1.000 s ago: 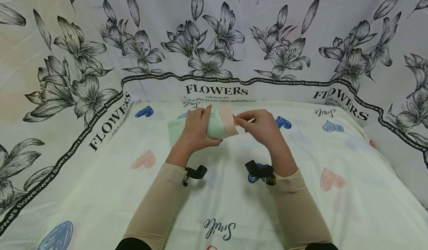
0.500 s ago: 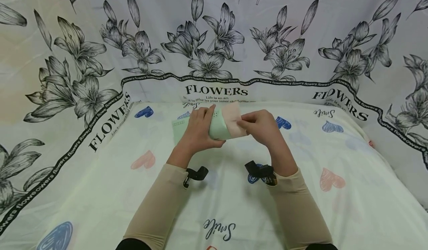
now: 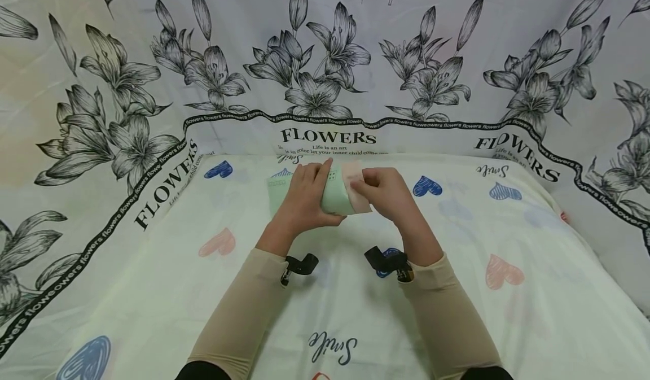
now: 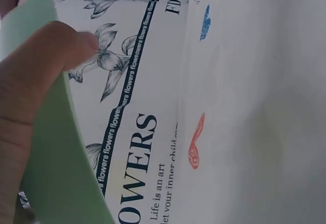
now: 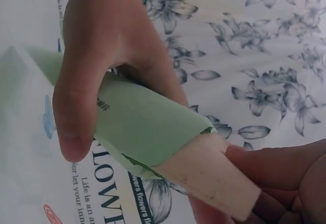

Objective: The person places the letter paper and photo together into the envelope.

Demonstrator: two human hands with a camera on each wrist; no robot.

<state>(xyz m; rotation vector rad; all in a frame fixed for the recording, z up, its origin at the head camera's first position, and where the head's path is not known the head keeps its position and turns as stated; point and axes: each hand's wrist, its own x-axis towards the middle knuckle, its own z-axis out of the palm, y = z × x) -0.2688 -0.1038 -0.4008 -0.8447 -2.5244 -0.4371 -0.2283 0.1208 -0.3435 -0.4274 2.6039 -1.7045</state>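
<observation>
Above the bed my left hand point(image 3: 303, 199) grips a light green envelope point(image 3: 336, 195), bending it into a curve. One end of the envelope sticks out to the left behind that hand. From its ragged right-hand opening comes a pale pink paper point(image 5: 214, 175). My right hand point(image 3: 388, 195) pinches the outer edge of this paper between thumb and fingers. In the left wrist view the left thumb point(image 4: 56, 46) lies across the green envelope. What part of the paper lies inside the envelope is hidden.
Under both forearms spreads a white sheet point(image 3: 325, 301) printed with hearts and "Smile". Behind it rises a white cloth point(image 3: 426, 24) with black lilies and a "flowers" border. Each wrist carries a small black camera point(image 3: 303, 264).
The envelope and left hand have shifted slightly right. My right hand moved out a little with the pink paper, then back left toward the envelope. A red patch at its fingertips is out of sight.
</observation>
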